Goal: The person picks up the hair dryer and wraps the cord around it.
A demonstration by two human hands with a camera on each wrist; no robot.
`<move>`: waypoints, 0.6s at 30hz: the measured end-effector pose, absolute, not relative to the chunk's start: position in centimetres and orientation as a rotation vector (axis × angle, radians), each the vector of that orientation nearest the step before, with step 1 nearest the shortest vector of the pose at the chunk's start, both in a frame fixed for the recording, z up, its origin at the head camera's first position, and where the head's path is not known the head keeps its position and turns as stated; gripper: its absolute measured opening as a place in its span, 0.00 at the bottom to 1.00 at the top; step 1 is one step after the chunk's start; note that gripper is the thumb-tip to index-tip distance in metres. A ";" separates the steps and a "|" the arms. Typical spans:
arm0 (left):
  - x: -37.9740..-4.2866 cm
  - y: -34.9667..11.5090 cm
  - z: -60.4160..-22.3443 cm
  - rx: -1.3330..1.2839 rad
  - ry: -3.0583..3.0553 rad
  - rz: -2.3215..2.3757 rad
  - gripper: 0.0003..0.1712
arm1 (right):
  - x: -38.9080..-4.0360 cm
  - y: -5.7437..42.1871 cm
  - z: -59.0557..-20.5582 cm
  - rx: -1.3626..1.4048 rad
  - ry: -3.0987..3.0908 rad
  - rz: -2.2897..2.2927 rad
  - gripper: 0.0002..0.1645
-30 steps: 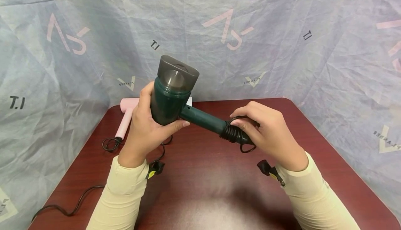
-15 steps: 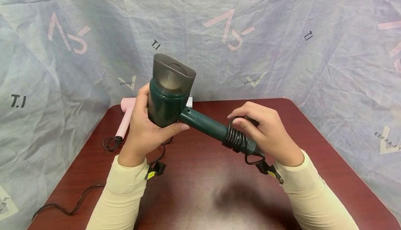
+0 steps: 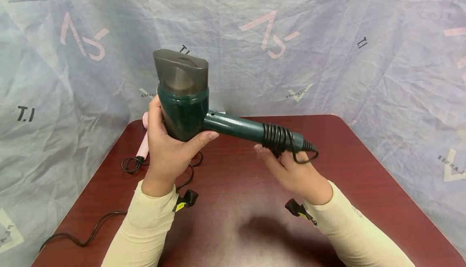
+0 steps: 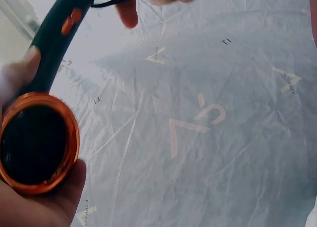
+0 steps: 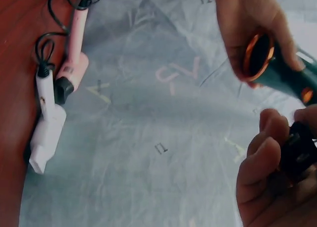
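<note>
A dark green hair dryer (image 3: 183,115) with a smoky see-through nozzle (image 3: 182,73) is held up above the table. My left hand (image 3: 165,153) grips its barrel, thumb near where the handle (image 3: 236,127) joins. Copper-coloured trim rings the dryer's rear end (image 4: 37,145) in the left wrist view. A black cord (image 3: 278,136) is wound in several turns round the handle's lower part. Beneath those coils is my right hand (image 3: 300,178), its fingers partly hidden by the handle. The right wrist view shows its fingers curled round a black plug (image 5: 299,150).
A pink hair dryer (image 3: 143,147) lies at the back left of the dark red table (image 3: 233,202), partly behind my left hand. Beside it in the right wrist view is a white hair dryer (image 5: 49,130). Black cord (image 3: 83,242) trails over the table's left side. Printed cloth (image 3: 233,24) hangs behind.
The green hair dryer has shifted left and up, its handle now closer to level. My right hand has gone from above the coiled cord to underneath the handle.
</note>
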State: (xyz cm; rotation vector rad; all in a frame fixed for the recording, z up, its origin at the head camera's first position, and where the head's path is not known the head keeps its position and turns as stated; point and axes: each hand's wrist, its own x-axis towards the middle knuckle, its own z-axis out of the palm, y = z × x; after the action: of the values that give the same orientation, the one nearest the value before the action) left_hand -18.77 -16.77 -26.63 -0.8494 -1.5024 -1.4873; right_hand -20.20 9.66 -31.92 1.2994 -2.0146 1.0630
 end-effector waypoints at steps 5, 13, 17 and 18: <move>-18.9 -16.5 -26.8 -0.777 -1.502 -1.498 0.54 | -19.8 9.5 -31.9 1.084 -2.195 1.026 0.12; -18.8 -16.3 -26.9 -0.685 -1.564 -1.502 0.56 | -19.5 9.2 -31.6 1.214 -2.196 1.114 0.27; -18.6 -16.4 -26.8 -0.643 -1.624 -1.516 0.56 | -19.8 9.0 -31.5 1.156 -2.056 1.041 0.19; -18.5 -16.5 -26.8 -0.630 -1.641 -1.515 0.55 | -19.8 9.0 -31.5 1.126 -2.025 1.005 0.17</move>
State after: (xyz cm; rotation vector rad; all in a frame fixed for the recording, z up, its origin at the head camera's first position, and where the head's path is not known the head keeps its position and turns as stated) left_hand -18.49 -16.47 -26.79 -0.6298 -1.6409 -1.5151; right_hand -19.81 9.04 -31.48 1.1261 -2.0247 1.0046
